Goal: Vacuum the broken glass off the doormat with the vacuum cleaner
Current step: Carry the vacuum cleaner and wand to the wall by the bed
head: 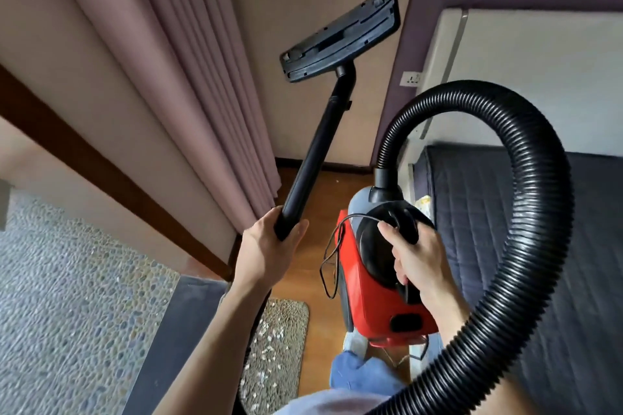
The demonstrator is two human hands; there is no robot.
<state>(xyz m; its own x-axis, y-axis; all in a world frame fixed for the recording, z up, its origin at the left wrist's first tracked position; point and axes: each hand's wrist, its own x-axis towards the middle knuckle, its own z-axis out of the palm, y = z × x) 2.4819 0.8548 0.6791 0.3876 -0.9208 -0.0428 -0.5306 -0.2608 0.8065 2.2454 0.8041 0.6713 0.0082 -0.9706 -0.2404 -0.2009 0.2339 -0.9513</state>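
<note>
Holding vacuum cleaner (367,280) up | left hand (269,239) wrapped round wand (313,158), right hand (418,259) gripping its handle (397,222) | glass (266,347) all over doormat (290,313) at 6 o'clock, seemingly none vacuumed yet

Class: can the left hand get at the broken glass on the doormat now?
Probably not: the left hand grips the raised vacuum wand, while the broken glass lies on the doormat below.

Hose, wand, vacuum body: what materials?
Hose: black corrugated flexible plastic, glossy highlights on the ribs. Wand: smooth black tube, satin sheen; plastic or painted metal, cannot tell. Vacuum body: red moulded plastic, probably, glossy with soft reflections.
</note>
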